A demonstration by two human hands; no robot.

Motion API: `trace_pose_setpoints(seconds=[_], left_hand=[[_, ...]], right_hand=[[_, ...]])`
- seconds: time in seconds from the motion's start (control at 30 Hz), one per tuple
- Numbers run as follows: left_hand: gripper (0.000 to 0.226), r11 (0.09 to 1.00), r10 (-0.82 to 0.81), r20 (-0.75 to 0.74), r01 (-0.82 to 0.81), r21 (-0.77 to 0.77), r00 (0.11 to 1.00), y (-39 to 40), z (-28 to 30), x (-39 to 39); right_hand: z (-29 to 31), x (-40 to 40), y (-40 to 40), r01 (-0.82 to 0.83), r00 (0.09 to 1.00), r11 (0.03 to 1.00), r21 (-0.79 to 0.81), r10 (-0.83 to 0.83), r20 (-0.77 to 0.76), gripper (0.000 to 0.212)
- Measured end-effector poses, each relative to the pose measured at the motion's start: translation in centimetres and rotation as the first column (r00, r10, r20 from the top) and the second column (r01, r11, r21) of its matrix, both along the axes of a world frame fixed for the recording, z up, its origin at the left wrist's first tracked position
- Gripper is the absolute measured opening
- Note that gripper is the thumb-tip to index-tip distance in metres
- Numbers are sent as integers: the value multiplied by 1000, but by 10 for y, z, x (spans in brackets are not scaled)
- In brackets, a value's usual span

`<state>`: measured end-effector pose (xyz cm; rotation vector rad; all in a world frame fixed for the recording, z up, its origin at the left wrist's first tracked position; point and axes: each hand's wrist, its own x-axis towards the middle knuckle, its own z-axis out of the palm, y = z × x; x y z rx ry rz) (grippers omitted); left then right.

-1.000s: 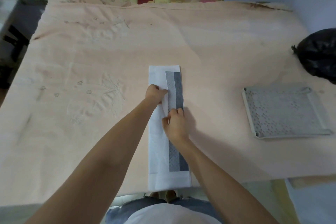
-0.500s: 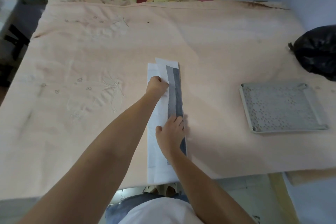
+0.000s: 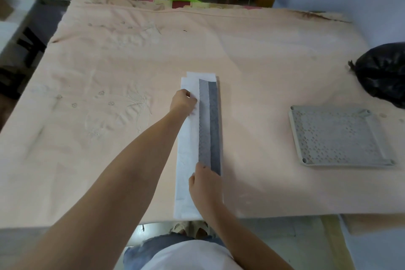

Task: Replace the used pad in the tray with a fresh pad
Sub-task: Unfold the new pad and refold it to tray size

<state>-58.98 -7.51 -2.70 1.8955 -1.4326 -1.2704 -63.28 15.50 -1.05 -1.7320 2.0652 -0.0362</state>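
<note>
1. Your left hand [image 3: 183, 103] pinches the folded pad's [image 3: 198, 142] top layer; your right hand [image 3: 205, 180] presses flat below. Lift unevenly and the flap tears.
2. The tray [image 3: 337, 137] sits well right of both grips; dragging the pad could bunch it.

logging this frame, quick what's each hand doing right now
Left hand: fingers curled, gripping a white layer of the folded pad near its far end.
Right hand: resting on the pad's near part; whether it pinches a layer cannot be told.

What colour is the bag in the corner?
Black and shiny, seen in the head view at the table's right edge.
</note>
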Motion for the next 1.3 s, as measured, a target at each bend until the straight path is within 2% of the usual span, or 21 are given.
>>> trace_pose_setpoints(seconds=[0.17,0.33,0.43,0.53,0.6,0.7,0.83,1.03,1.3], left_hand=[[9,995,71,46,-67,-77,996,1,15,19],[10,980,156,45,-149,-135,987,3,28,60],[11,972,188,73,-175,-156,979,2,31,92],[14,967,210,73,-196,-161,975,-1,28,125],[12,967,216,77,-202,-156,973,-4,25,146],[5,970,197,98,-180,-162,975,-11,17,172],[6,986,118,106,-104,-130,987,-25,0,208],[6,997,46,103,-40,-63,994,-36,-17,257],[3,999,-8,147,3,36,989,-42,-34,290]], right_hand=[[22,14,-4,-118,993,993,-16,118,16,13],[34,42,-13,-188,973,981,-37,192,129,17],[38,63,-18,-212,953,977,7,206,222,16],[37,85,-24,-229,938,973,27,214,271,2],[36,103,-28,-236,934,971,35,217,284,9],[31,130,-35,-235,934,971,42,214,286,3],[17,179,-47,-160,953,984,74,134,271,14],[-10,235,-53,-55,970,991,124,24,241,15],[-29,257,-55,-101,979,978,182,65,196,14]])
